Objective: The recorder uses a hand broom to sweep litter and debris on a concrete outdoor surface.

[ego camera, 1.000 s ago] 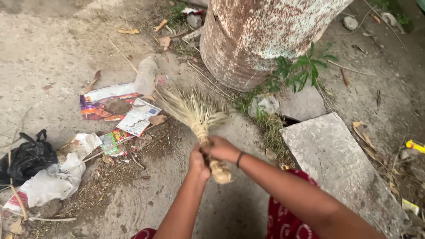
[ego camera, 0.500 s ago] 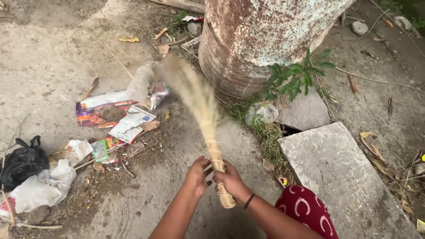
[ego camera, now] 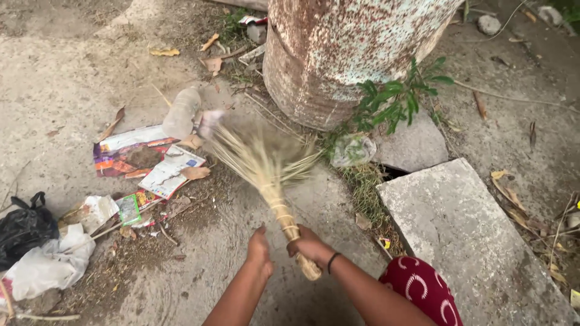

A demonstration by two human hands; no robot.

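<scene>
A short straw broom points away from me, its splayed bristles blurred over the concrete near a clear plastic bottle. My right hand grips the bound handle low down, a dark band on its wrist. My left hand hovers just left of the handle, fingers together, holding nothing. Colourful torn paper wrappers lie to the left of the bristles.
A rusty white-flecked drum stands ahead with a green weed at its base. A concrete slab lies to the right. White bags and a black bag sit at far left. My red patterned garment shows below.
The broom swung up toward the drum, then back down with its bristles spread on the ground. My left hand came off the handle; only the right holds it now.
</scene>
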